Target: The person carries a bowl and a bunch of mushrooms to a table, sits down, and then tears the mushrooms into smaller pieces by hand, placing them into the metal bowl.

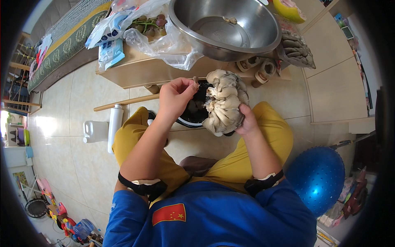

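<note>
A large cluster of oyster mushrooms (226, 102) rests in my right hand (247, 121), whose thumb presses on its right edge. My left hand (175, 96) pinches a small mushroom piece (196, 81) between thumb and fingertips, apart from the cluster. Under both hands stands a bin with a black liner (193, 112), partly covered by the cluster and my left hand. Beyond it, a wide stainless steel bowl (216, 51) on a low wooden table holds a few small mushroom pieces (230, 20) at its bottom. A clear bag of mushrooms (294, 49) lies to the bowl's right.
Grapes (149, 25) in a plastic bag and wipes packets (111, 54) lie left of the bowl; a cut pomelo (288, 10) is at right. Shoes (265, 71) are under the table (135, 72). A white bottle (115, 128) and jug (95, 131) stand left, a blue ball (316, 180) right.
</note>
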`<state>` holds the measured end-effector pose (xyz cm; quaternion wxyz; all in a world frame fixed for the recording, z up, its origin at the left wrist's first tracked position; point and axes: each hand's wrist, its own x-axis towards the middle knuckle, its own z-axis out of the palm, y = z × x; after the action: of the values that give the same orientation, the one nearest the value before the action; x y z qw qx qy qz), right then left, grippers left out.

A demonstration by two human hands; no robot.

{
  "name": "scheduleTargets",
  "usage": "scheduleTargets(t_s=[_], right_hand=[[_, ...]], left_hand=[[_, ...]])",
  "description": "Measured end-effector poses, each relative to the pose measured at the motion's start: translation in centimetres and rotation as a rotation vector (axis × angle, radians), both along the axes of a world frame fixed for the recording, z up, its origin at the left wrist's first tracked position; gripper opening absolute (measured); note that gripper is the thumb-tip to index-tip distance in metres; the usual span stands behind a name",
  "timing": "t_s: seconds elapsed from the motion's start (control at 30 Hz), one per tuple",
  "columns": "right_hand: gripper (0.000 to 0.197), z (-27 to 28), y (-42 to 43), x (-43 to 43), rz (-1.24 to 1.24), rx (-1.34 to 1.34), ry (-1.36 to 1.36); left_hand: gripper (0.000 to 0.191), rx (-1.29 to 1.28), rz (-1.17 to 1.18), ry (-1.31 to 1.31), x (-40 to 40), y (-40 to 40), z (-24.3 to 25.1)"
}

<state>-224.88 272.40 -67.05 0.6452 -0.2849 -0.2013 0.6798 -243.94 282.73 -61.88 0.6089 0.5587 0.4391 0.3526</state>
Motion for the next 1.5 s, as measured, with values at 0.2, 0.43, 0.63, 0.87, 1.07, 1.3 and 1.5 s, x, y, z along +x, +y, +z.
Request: scheduleTargets(t_s=[0.2, 0.43, 0.63, 0.87, 1.07, 1.3, 1.5], right_hand=[[0.074, 0.7, 0.0, 0.1, 0.051, -0.015, 0.045], [0.075, 1.0, 0.5, -0.3, 0.013, 0.019, -0.043], [0.078, 1.7, 0.4, -0.5, -0.030, 0.073, -0.228], [0.077, 1.6, 0.5, -0.5, -0.042, 0.047, -0.231], [0.076, 1.4, 0.6, -0.5, -0.021, 0.028, -0.197], [0.080, 1.5, 0.6, -0.5, 0.018, -0.028, -0.149], [0.080, 1.9, 0.6, -0.8, -0.048, 0.043, -0.264]], left_hand=[[0.009, 0.537, -0.058, 0.662, 0.1, -0.3, 0.3], [0.015, 0.882, -0.165, 0.125, 0.8, -1.4, 2.7], [0.019, 0.833, -0.196, 0.144, 0.9, -1.4, 2.3], [0.018, 0.783, -0.247, 0.163, 0.7, -1.2, 1.8], [0.015, 0.490, -0.235, 0.036, 0.7, -1.3, 1.7], [0.015, 0.324, -0.233, -0.107, 0.9, -1.3, 0.6], [0.013, 0.287, -0.169, -0.067, 1.1, -2.0, 0.4]])
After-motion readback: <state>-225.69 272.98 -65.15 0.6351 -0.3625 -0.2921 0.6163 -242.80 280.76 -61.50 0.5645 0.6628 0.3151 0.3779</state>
